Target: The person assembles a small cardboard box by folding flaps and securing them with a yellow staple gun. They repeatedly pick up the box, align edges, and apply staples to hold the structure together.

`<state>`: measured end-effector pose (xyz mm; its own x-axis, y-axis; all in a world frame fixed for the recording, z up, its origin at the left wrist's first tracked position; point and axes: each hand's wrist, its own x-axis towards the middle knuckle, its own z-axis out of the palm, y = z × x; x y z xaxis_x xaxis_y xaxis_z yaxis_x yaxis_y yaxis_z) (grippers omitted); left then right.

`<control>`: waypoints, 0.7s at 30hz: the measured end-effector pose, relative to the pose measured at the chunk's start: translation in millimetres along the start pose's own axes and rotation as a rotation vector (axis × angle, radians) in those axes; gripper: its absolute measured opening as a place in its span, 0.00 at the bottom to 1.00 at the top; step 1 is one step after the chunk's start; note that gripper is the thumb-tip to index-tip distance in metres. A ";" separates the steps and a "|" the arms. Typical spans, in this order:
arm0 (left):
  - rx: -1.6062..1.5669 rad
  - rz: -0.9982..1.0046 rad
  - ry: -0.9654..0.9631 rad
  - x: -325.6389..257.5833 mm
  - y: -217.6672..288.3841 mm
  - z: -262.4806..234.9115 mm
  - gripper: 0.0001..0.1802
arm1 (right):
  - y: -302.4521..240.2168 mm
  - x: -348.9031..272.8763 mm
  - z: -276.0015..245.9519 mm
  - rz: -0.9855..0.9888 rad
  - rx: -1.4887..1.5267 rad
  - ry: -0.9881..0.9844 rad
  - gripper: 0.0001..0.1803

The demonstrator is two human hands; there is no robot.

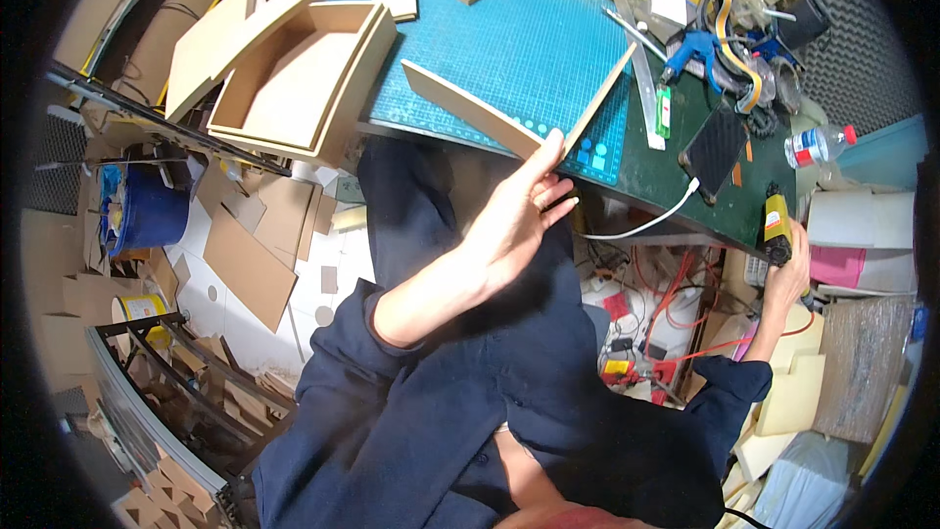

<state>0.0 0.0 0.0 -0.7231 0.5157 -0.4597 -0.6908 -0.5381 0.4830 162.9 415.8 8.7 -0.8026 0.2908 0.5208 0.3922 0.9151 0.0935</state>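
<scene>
My left hand (514,211) pinches the corner where two thin tan boards meet in a V, above the near edge of the teal cutting mat (490,15). One board (470,110) runs up to the left, the other (602,98) up to the right. Off the table's right corner, my right hand (788,269) is wrapped round a yellow-and-black handheld tool (776,225), whose exact kind I cannot make out. Left of the mat sits an open tan box (294,78), with loose boards (220,49) leaning over its far left side.
Right of the mat lie a metal ruler (641,78), a blue glue gun (697,49) and a black phone (715,149) on a white cable (641,228). A plastic bottle (818,145) is beyond the table's right edge. Red cords (676,284) hang below the table.
</scene>
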 end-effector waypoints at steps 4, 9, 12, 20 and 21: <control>0.044 0.097 0.041 -4.3 -2.4 4.4 0.20 | -18.0 7.4 5.1 0.068 0.106 -0.038 0.35; 0.086 0.353 0.084 -17.0 -5.8 -1.4 0.20 | -8.0 27.7 -6.0 0.001 0.331 -0.130 0.30; 0.282 0.619 0.053 -7.3 1.7 -23.3 0.29 | -1.0 30.7 -14.3 0.022 0.445 -0.301 0.33; 1.178 1.258 0.032 8.0 80.0 -36.2 0.39 | 3.5 10.9 -10.6 -0.011 0.426 -0.349 0.50; 1.376 1.363 0.022 12.4 94.1 -45.4 0.38 | -4.2 9.5 -12.5 -0.001 0.425 -0.335 0.52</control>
<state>-74.0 -74.5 5.9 -0.6972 0.2550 0.6700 0.7153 0.3094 0.6266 159.2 411.2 23.8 -0.9296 0.2992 0.2151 0.2307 0.9277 -0.2936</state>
